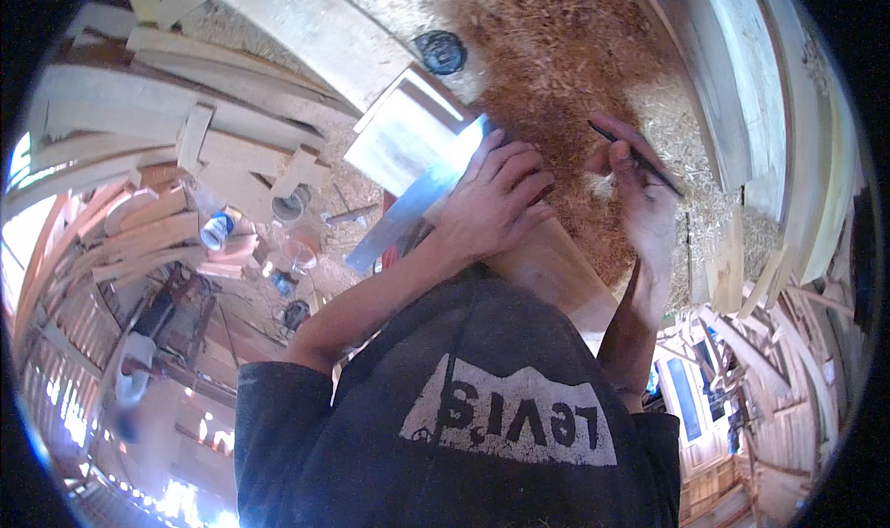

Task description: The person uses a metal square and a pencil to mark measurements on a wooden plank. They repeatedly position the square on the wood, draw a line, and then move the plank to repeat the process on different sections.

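The left hand (496, 199) lay over a bluish metal blade (399, 217) and a pale plank (556, 273), its fingers bent and the foremost near the blade's upper end; whether it gripped the metal or only pressed it down could not be told. The right hand (644, 199) was closed around 1 slim dark pencil (654, 170), held to the right of the plank and apart from it, above sawdust (556, 74). The plank lay in front of the person's body, running diagonally from the lower right toward the upper left, with the blade slanting across it and, just beyond, a brightly lit pale panel (385, 152). As far as could be judged, the work stood at an early, setting-up point: the blade was already in place across the wood and the pencil ready in the fingers, yet no drawn line could be made out on the plank. Any marking therefore seemed left to do, though glare and the left hand hid part of the surface, so a faint mark there could not be ruled out.
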### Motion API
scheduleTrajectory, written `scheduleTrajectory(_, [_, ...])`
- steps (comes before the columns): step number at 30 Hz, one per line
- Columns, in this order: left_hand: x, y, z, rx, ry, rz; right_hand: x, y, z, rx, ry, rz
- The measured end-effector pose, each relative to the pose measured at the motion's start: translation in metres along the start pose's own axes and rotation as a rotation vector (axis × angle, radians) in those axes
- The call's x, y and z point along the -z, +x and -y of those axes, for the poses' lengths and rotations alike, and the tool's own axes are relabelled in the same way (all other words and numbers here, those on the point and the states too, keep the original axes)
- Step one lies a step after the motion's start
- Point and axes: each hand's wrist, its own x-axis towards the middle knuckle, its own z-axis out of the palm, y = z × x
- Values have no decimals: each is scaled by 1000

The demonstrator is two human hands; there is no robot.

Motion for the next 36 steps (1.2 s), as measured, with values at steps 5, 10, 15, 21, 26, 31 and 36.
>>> scheduleTrajectory(5, [-8, -6, 2, -22, 51, -120, -103, 24, 50, 201, -239, 448])
scheduleTrajectory(10, [-19, -5, -1, 31, -106, -180, -161, 45, 19, 406, -745, 646])
scheduleTrajectory(15, [-28, -12, 5, 159, -708, -182, -129, 49, 56, 501, -1000, 315])
scheduleTrajectory(21, [-70, -16, 17, 287, -1764, -347, -163, 41, 20, 490, -925, 576])
scheduleTrajectory(26, [-42, -23, 12, 200, -429, 70, -117, 50, 56, 444, -1067, 370])
scheduleTrajectory(31, [-8, 0, -1, -36, 132, -122, -73, 46, 62, 465, -924, 69])
scheduleTrajectory(36, [-5, 0, 0, 5, 18, -37, -24, 17, -13, 97, -285, 90])
